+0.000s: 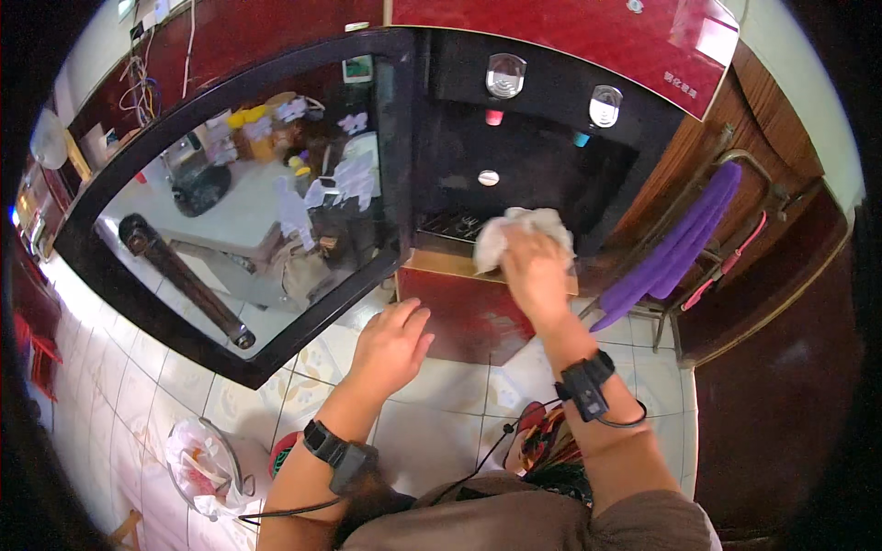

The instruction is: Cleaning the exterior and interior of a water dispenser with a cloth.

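Note:
A white cloth (pixel 559 224) lies bunched under my right hand (pixel 534 265), against the front right edge of the drip tray (pixel 448 224) of a red and black water dispenser (pixel 455 155). My fingers press on the cloth; the palm is hidden. Two silver levers sit above, over a red spout (pixel 494 118) and a blue spout (pixel 581 140). The dispenser's black-framed glass door (pixel 406 138) stands swung out to the left. My left hand (pixel 394 344) is held in the air near the door's lower right corner, fingers loosely spread, holding nothing.
A purple towel (pixel 675 241) hangs on a metal rack at the right, beside a pink-handled item (pixel 730 262). A lined waste bin (pixel 241 468) stands on the tiled floor at the lower left. A dark red cabinet (pixel 772 399) borders the right side.

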`<state>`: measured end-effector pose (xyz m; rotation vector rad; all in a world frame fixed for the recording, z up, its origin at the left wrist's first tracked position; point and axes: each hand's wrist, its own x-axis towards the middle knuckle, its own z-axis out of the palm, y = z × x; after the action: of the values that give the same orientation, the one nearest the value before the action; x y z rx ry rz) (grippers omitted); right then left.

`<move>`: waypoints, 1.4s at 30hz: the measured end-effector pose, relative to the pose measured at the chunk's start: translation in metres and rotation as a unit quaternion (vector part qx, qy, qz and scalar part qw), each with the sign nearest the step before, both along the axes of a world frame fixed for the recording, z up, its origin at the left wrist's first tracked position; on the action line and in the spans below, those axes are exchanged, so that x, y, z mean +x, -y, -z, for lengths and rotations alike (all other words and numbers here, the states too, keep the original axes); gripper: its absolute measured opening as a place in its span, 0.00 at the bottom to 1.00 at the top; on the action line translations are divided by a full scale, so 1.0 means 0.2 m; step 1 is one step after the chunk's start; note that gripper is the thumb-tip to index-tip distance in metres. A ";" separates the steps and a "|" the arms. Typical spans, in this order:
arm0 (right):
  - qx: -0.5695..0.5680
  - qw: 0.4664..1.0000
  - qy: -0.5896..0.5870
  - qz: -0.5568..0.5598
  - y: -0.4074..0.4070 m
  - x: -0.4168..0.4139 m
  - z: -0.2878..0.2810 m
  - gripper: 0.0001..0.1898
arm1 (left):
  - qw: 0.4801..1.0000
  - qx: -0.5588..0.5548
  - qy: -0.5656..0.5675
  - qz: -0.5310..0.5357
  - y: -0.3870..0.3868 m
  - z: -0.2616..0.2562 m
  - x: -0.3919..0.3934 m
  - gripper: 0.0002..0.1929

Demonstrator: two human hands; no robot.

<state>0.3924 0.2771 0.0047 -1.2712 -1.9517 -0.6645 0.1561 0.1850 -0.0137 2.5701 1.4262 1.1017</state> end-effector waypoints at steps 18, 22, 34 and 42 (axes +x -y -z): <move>-0.048 0.999 0.016 0.005 0.12 0.18 -0.08 0.19 | 0.998 -0.014 0.055 -0.007 -0.22 -0.06 0.20 0.22; -0.061 0.995 -0.005 -0.076 0.13 0.18 -0.12 0.17 | 0.999 -0.013 0.047 -0.018 -0.25 -0.05 0.22 0.23; -0.175 0.962 -0.055 -0.201 0.04 -0.54 0.09 0.14 | 0.954 0.102 0.280 -0.042 -0.20 -0.14 0.08 0.08; -0.140 0.981 0.017 -0.134 0.11 -0.30 0.12 0.18 | 0.991 -0.027 0.130 -0.028 -0.14 -0.16 0.02 0.07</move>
<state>0.3326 0.2558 -0.0196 -1.1303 -2.2522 -0.2864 0.1606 0.2130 0.0178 2.2609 1.4503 1.3283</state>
